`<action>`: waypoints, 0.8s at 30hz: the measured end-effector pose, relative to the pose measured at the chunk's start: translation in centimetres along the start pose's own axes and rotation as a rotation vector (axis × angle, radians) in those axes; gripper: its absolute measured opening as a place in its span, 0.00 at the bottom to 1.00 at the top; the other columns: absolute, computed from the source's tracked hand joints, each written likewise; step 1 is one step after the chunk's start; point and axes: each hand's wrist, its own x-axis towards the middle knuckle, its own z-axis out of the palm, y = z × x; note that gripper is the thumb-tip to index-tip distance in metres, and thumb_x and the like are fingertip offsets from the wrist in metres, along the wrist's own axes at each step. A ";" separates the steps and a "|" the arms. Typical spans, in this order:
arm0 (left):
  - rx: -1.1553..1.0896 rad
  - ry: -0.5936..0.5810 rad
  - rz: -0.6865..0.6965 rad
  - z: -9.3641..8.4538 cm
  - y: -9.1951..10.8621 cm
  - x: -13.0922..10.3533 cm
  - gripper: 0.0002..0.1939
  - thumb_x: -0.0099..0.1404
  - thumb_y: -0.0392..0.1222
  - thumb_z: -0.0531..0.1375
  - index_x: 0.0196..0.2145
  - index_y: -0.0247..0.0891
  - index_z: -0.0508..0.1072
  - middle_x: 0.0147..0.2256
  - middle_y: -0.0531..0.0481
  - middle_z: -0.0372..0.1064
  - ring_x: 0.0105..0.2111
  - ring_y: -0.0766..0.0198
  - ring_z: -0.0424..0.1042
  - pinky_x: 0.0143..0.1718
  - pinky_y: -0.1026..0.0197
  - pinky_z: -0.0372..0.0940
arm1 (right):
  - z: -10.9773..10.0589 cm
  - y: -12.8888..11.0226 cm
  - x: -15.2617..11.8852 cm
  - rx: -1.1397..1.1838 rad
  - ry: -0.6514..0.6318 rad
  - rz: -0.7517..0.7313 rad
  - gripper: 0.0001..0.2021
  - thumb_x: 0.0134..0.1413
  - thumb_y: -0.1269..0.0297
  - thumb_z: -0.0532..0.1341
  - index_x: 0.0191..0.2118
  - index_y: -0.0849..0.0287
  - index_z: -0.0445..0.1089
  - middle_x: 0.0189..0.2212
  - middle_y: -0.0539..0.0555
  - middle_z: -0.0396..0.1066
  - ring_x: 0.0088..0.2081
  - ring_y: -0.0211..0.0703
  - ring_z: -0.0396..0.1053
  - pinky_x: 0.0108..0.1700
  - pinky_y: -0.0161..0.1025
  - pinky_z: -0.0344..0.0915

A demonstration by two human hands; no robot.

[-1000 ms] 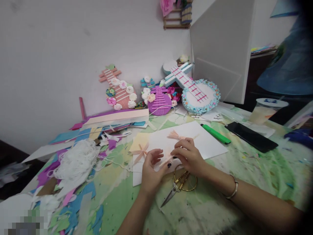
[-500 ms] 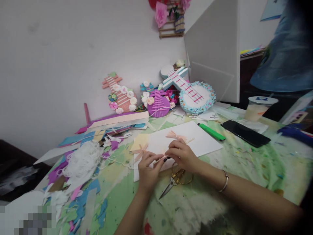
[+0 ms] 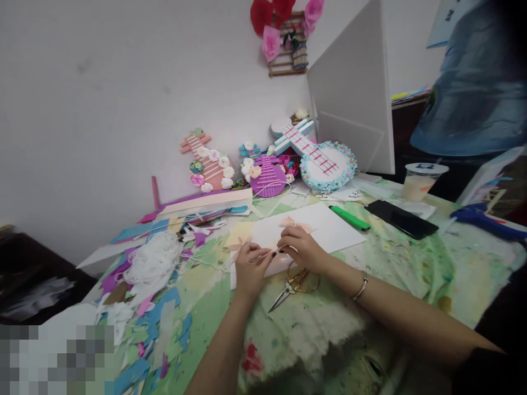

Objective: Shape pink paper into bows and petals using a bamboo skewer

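Note:
Over the white board [image 3: 329, 227], my left hand [image 3: 252, 269] and my right hand [image 3: 302, 249] meet at their fingertips. Both hands are pinched around a small pale pink piece, largely hidden by the fingers. A peach paper piece [image 3: 293, 222] lies on the board just behind my right hand, and another peach strip shape [image 3: 240, 242] is behind my left hand, on a pale yellow sheet [image 3: 234, 233]. Gold-handled scissors [image 3: 288, 289] lie partly open on the cloth below my hands, blades pointing lower left.
A green cutter [image 3: 349, 218], black phone [image 3: 401, 219], lidded cup [image 3: 420, 181] and blue glue gun [image 3: 489, 219] are at the right. White string [image 3: 152, 258] and paper scraps cover the left. Decorated paper instruments [image 3: 267, 175] lean against the wall.
The camera view has shifted, so the items on the right sit further left in the frame. My hands stay pinched together, with the fingertips slightly closer and the small piece less visible.

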 end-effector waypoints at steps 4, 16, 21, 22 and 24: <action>-0.076 -0.006 -0.071 -0.1 0.4 0.0 0.06 0.51 0.42 0.65 0.27 0.37 0.78 0.31 0.49 0.62 0.33 0.65 0.66 0.28 0.67 0.68 | -0.5 0.9 0.0 -0.024 -0.020 0.043 0.04 0.56 0.70 0.58 0.31 0.60 0.68 0.31 0.53 0.66 0.38 0.39 0.64 0.42 0.38 0.56; 0.016 0.075 -0.030 -0.4 1.4 0.4 0.05 0.50 0.40 0.65 0.22 0.36 0.77 0.26 0.50 0.63 0.29 0.66 0.66 0.27 0.66 0.67 | -3.0 3.7 0.2 -0.040 -0.026 0.219 0.06 0.54 0.72 0.58 0.29 0.60 0.70 0.32 0.54 0.67 0.36 0.39 0.66 0.42 0.39 0.55; -0.025 0.049 -0.060 -0.4 1.1 0.3 0.06 0.51 0.42 0.65 0.24 0.37 0.77 0.28 0.50 0.64 0.30 0.66 0.66 0.27 0.66 0.67 | -4.6 4.9 0.0 0.052 0.106 0.442 0.04 0.51 0.70 0.57 0.29 0.59 0.69 0.31 0.54 0.65 0.33 0.39 0.63 0.37 0.36 0.57; -0.037 0.036 -0.066 -0.4 1.0 0.3 0.06 0.51 0.43 0.65 0.25 0.37 0.77 0.29 0.50 0.64 0.31 0.66 0.66 0.27 0.66 0.67 | -4.5 5.0 0.0 0.070 0.126 0.507 0.04 0.51 0.69 0.57 0.29 0.60 0.68 0.30 0.53 0.65 0.32 0.39 0.62 0.35 0.35 0.57; -0.050 0.009 -0.059 -0.3 0.9 0.2 0.06 0.52 0.43 0.65 0.25 0.37 0.77 0.29 0.50 0.63 0.32 0.65 0.66 0.25 0.67 0.66 | -4.0 4.8 -0.1 0.104 0.127 0.592 0.05 0.52 0.66 0.56 0.31 0.60 0.68 0.25 0.50 0.64 0.27 0.36 0.60 0.31 0.34 0.55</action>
